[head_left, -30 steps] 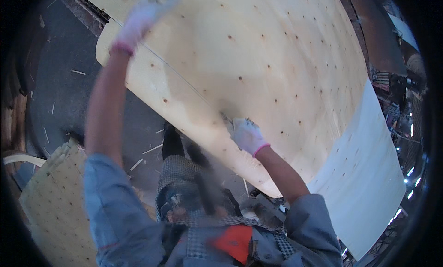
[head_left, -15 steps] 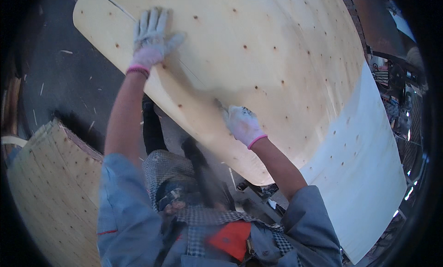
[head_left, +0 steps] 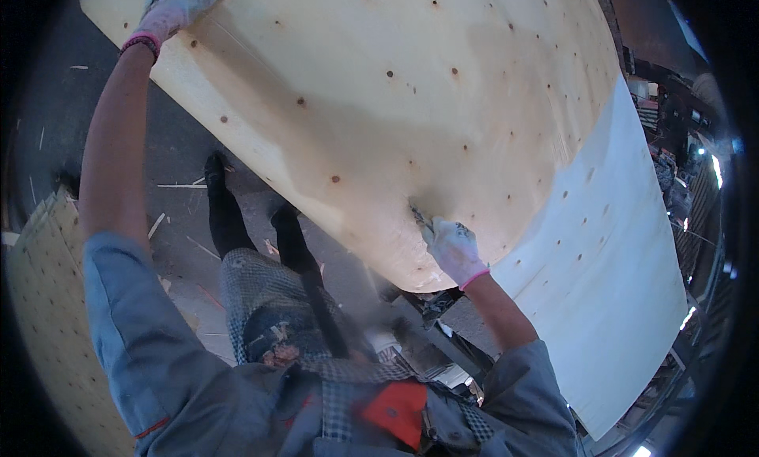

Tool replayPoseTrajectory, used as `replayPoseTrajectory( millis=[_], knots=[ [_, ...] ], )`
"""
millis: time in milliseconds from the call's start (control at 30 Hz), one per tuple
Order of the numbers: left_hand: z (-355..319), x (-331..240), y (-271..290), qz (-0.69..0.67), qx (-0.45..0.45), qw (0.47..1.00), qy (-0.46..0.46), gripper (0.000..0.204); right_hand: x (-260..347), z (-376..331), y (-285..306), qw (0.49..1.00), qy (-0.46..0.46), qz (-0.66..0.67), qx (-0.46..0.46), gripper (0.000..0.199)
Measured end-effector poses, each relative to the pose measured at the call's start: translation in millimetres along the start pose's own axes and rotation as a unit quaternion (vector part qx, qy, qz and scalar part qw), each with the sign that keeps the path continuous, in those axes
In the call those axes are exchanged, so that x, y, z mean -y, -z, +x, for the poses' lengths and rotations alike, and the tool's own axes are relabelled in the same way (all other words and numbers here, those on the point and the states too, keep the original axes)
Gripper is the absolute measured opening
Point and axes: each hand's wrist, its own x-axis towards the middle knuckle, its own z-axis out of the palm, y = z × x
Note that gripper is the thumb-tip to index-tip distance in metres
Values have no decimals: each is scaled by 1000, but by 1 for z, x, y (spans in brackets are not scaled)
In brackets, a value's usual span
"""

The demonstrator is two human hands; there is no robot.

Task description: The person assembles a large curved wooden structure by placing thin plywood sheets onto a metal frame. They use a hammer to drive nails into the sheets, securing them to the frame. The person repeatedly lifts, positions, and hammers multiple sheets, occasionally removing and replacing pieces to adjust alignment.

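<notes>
Over the floor, a veneer sheet held in two gloved hands

Across the upper middle of the view spreads a large, thin veneer sheet (head_left: 411, 101), pale tan and dotted with small dark knots; it is raised above the dark floor (head_left: 182, 152) and bends over along its lower edge. Beneath and to the right lies a second, whiter sheet (head_left: 624, 283) that runs down toward the lower right. At far left another knotted panel (head_left: 47, 315) is cut off by the dark rim. No package, label or sign can be made out; the clutter at the right edge is too small and dim to tell apart.

The left hand (head_left: 178, 2), in a white glove with a pink cuff, is partly cut off at the top edge, so its grip cannot be told; it lies on the tan sheet's upper left corner. The right hand (head_left: 452, 247), gloved alike, is closed on the sheet's lower edge, fingers curled over it. Wood splinters (head_left: 182, 186) lie scattered on the floor near the person's dark shoes (head_left: 215, 172).
</notes>
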Motion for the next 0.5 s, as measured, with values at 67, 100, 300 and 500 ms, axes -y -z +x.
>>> replayPoseTrajectory(
  millis=[67,100,300,500],
  knots=[
    [1,-2,-1,7,8,1000,10,93,2,1,4,998,-49,32,24,33],
    [1,-3,-1,8,12,1000,21,93,-1,-1,0,1000,-14,12,12,32],
    [-2,-6,4,-3,13,999,42,96,7,-3,10,992,-45,118,-9,25],
    [4,1,3,-11,16,999,48,100,-11,-9,-13,995,-38,85,-44,25]
  ],
)
